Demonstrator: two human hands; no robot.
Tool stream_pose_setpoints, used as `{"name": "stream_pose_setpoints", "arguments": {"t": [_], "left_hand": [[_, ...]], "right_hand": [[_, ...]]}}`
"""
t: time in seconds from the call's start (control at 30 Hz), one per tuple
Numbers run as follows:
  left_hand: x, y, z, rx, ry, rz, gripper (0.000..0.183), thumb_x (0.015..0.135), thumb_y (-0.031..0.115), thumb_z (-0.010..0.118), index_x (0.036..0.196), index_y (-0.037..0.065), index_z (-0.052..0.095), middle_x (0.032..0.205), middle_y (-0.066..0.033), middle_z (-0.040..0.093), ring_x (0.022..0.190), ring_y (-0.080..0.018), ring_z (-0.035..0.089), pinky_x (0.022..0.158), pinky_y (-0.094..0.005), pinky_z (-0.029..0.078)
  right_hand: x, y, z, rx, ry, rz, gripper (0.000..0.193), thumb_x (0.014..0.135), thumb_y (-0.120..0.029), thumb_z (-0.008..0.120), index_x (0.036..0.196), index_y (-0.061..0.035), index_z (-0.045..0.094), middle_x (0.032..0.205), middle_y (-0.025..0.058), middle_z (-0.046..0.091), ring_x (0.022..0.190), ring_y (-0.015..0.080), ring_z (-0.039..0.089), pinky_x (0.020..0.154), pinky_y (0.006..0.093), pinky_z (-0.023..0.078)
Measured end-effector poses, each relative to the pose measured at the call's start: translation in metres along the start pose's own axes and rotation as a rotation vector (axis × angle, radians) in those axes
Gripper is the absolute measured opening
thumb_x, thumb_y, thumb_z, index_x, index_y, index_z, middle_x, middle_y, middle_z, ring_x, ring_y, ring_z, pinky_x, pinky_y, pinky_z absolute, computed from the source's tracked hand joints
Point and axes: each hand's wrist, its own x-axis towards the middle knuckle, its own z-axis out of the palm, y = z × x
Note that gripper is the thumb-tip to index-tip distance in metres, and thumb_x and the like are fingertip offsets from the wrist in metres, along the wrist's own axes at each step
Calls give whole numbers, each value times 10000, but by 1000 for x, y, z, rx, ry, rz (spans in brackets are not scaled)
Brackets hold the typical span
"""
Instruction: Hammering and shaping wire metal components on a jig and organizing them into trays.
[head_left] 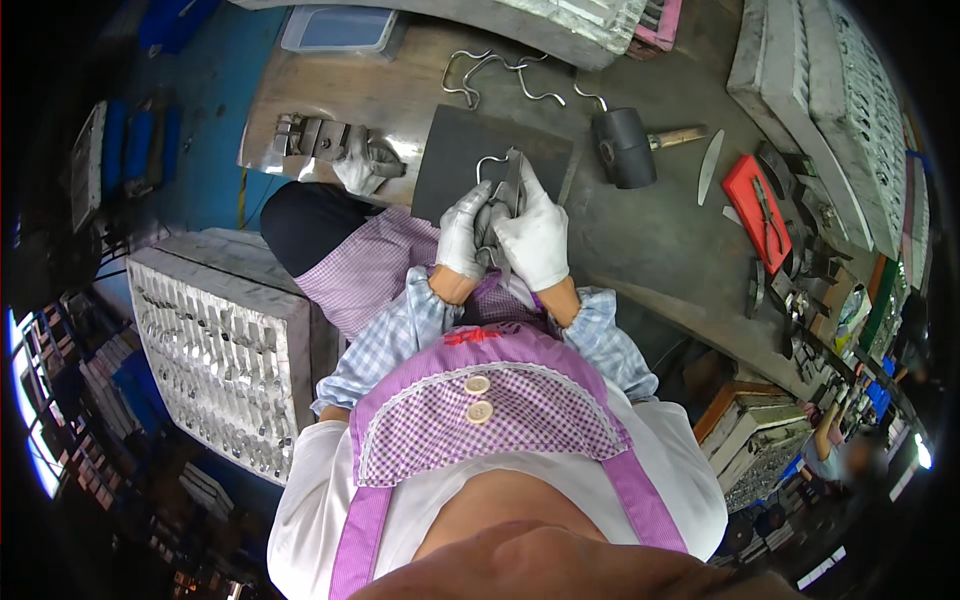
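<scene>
Both my hands wear white gloves and work close together over the near edge of a dark square mat. My left hand is closed around a bent silver metal rod, whose curved end sticks out past the fingertips. My right hand grips a flat grey metal strip, thumb and fingers pressed on its sides, upright against the rod. Its exact kind is hard to make out. The lower part of the rod shows between my palms, and the gloves hide its middle.
Several bent rods lie beyond the mat. To the right are a black mallet, a thin pale blade and a red tray holding pliers. A metal clamp with a grey glove sits left. Stacked foam trays stand lower left.
</scene>
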Motion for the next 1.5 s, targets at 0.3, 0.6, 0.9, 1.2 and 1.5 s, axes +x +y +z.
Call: {"name": "stream_pose_setpoints", "arguments": {"t": [0.3,0.6,0.9,1.2,1.5], "left_hand": [[14,32,7,702,47,228,301,908,297,718,881,-2,690,704,-13,645,614,-40,551,536,-217,435],[79,46,-19,1180,77,646,471,849,461,716,1045,33,716,898,-176,726,838,-311,707,743,-360,544],[105,60,35,1773,-59,1218,402,831,476,703,721,93,650,721,-137,667,684,-318,676,599,-435,534],[107,48,-2,1495,-96,1235,258,841,314,723,991,105,733,890,-87,701,836,-282,672,752,-389,533],[122,45,-14,1511,-94,1290,227,818,279,740,967,108,742,813,-79,659,762,-268,648,715,-366,528]], "right_hand": [[13,33,5,101,100,-43,614,838,-193,661,1426,-124,495,774,158,698,629,241,692,630,370,554],[119,83,-181,-889,454,-615,608,762,4,577,1353,-137,539,1264,110,627,1151,301,589,1018,413,452],[71,163,-89,-472,241,-5,436,809,-458,715,1007,-73,657,857,176,680,790,363,669,708,471,521],[96,145,-91,1224,-401,474,151,977,-231,596,941,-85,590,580,-100,369,406,16,289,380,227,219],[-11,-96,-140,609,-192,-166,303,946,-334,609,1008,-39,581,655,-15,476,513,67,438,409,245,334]]}}
